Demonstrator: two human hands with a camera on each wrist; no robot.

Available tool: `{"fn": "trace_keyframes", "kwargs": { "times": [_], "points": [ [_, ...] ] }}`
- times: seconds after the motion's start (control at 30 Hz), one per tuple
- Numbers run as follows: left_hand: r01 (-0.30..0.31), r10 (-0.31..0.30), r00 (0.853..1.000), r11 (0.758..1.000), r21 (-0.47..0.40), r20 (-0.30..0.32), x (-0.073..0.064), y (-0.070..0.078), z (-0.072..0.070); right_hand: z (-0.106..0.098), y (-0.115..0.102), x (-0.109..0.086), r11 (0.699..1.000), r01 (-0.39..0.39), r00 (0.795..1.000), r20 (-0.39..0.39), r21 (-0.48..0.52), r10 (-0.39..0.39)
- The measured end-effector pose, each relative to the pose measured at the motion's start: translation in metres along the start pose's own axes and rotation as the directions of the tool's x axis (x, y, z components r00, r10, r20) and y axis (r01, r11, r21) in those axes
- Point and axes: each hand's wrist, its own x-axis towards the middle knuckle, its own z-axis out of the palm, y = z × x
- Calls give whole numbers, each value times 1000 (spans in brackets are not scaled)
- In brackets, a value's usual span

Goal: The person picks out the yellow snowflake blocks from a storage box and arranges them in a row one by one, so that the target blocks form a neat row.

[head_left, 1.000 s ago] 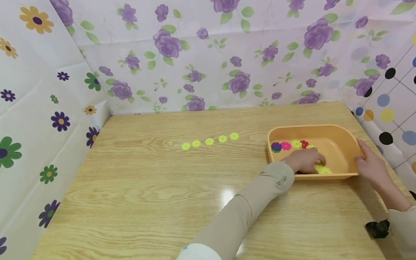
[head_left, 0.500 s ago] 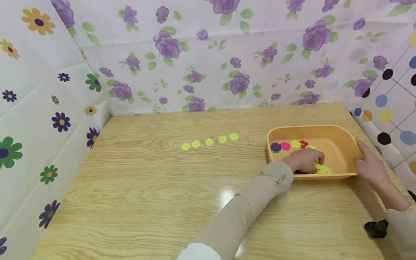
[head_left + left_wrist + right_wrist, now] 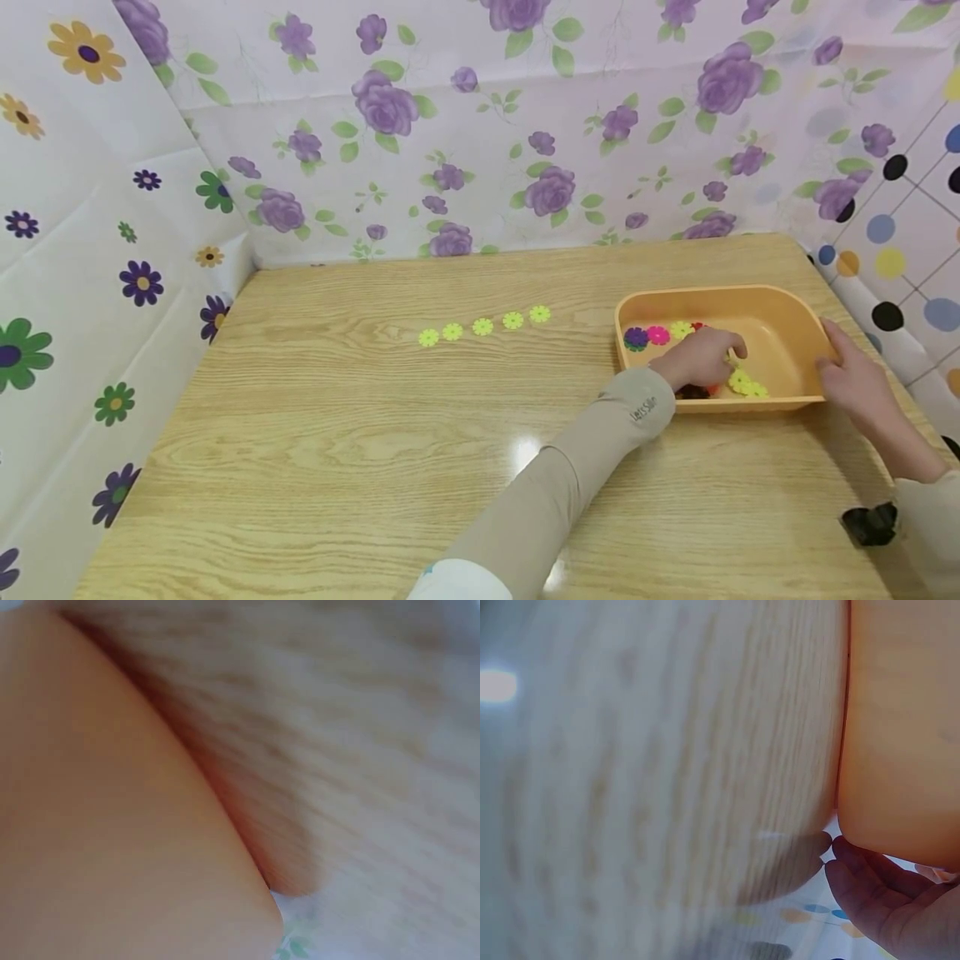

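Note:
An orange plastic basin (image 3: 783, 333) stands at the right of the table, with small flower-shaped plastic pieces inside. My left hand (image 3: 703, 357) reaches into it with bent fingers, right at several yellow flower pieces (image 3: 750, 386). Its fingertips are mostly hidden, so I cannot tell whether they pinch a piece. My right hand (image 3: 855, 375) grips the basin's right rim, thumb on the near side; its fingers also show at the basin's lower corner in the right wrist view. Only the basin's outer wall (image 3: 112, 795) and the tabletop fill the left wrist view.
Several yellow flower pieces (image 3: 482, 327) lie in a slanting row on the wooden table (image 3: 337, 450). Purple (image 3: 636, 337) and pink (image 3: 658, 335) pieces sit at the basin's left end. Flower-printed sheets (image 3: 450, 125) hang behind the table.
My left hand has lifted slightly and shifted away from the basin's near wall, uncovering dark and red pieces beneath it. My right hand keeps its grip on the rim.

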Motion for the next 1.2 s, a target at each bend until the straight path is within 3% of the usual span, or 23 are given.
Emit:
{"fn": "trace_keyframes", "kwargs": {
  "times": [0.23,0.53,0.73,1.0,1.2],
  "points": [
    [-32,12,991,987,-156,-130,-4,-3,-7,-1,1,2,1000,-5,1000,9,-2,5],
    [36,-88,989,927,-374,-122,-6,0,-6,-2,0,2,1000,-13,1000,2,-4,13],
    [-3,-47,990,934,-357,-133,-4,-2,-7,-1,-1,1,1000,-14,1000,-1,-5,14],
    [-18,-38,987,938,-346,-154,-9,-1,-11,2,1,0,1000,10,1000,-12,-18,-10],
    [-53,-14,986,918,-392,-164,-18,4,-17,1,0,1,999,26,999,-25,-33,-27]
  ]
}}
